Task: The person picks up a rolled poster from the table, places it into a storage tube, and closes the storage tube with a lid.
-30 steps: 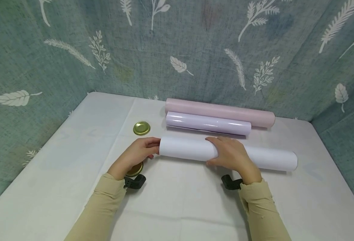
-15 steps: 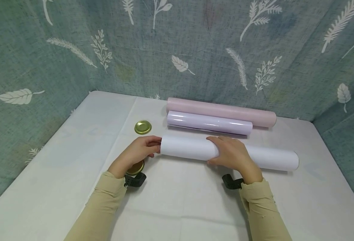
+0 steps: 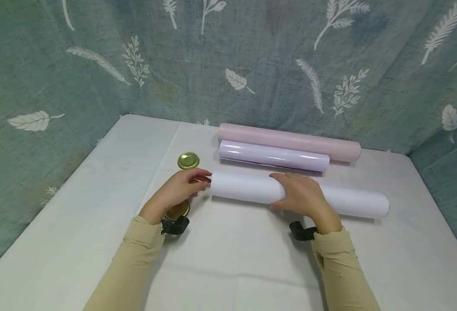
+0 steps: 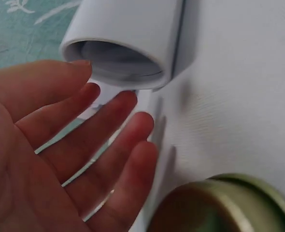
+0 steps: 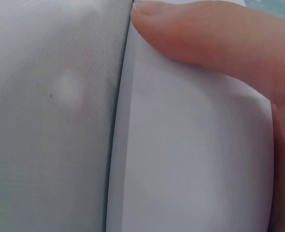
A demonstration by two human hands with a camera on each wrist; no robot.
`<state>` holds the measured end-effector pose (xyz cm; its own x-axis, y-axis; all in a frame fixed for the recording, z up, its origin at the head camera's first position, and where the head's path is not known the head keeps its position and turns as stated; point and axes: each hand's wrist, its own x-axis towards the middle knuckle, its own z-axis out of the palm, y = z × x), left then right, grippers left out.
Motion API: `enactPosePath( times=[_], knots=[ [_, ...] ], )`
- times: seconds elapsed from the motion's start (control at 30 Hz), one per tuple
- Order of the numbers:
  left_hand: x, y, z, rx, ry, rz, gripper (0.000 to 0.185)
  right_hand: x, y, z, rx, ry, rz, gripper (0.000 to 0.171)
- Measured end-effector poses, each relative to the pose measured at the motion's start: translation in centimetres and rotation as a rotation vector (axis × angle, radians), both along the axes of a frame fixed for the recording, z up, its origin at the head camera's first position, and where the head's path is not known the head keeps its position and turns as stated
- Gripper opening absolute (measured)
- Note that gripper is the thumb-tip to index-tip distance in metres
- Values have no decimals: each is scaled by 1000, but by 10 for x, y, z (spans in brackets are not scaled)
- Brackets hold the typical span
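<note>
A long white tube [image 3: 244, 186] lies crosswise on the table. My right hand [image 3: 304, 196] grips it around the middle; in the right wrist view the thumb [image 5: 195, 31] lies across its white surface. My left hand [image 3: 179, 188] is at the tube's left end, fingers loosely extended and holding nothing. In the left wrist view, that end is an open, hollow mouth [image 4: 118, 60], and the fingers [image 4: 101, 130] spread just before it. I cannot tell whether the thumb tip touches the rim. A gold metal lid [image 3: 178, 210] lies beside the left wrist, partly hidden by it.
Behind the white tube lie a shiny lilac roll [image 3: 274, 156] and a longer pink roll [image 3: 290, 141], side by side. Another gold lid [image 3: 188, 160] rests beyond the left hand. Leaf-patterned grey-green cloth [image 3: 228, 56] hangs along the back and sides of the white-covered table [image 3: 228, 255].
My left hand has drawn back slightly from the tube's left end, where its fingertips were partly hidden before. My right hand keeps its grip on the tube. The head view has shifted a little.
</note>
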<state>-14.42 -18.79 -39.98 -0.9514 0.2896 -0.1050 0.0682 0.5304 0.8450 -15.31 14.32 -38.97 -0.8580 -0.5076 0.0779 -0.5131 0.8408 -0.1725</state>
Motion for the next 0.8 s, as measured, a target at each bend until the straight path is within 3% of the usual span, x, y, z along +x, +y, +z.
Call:
enactPosePath(
  times=[0.1,0.3,0.47,0.8],
  knots=[
    [1,-5,5,-44,28,7,35,-1,0,0,5,-8,-8,80],
    [5,-17,15,-60,-10,-20,43,-1,-1,2,9,-15,1,81],
    [7,-22,20,-132,12,-37,45,0,-1,3,7,-19,-5,80],
    [11,-42,21,-338,-94,48,44,3,-2,1,-2,-14,3,80]
  ],
)
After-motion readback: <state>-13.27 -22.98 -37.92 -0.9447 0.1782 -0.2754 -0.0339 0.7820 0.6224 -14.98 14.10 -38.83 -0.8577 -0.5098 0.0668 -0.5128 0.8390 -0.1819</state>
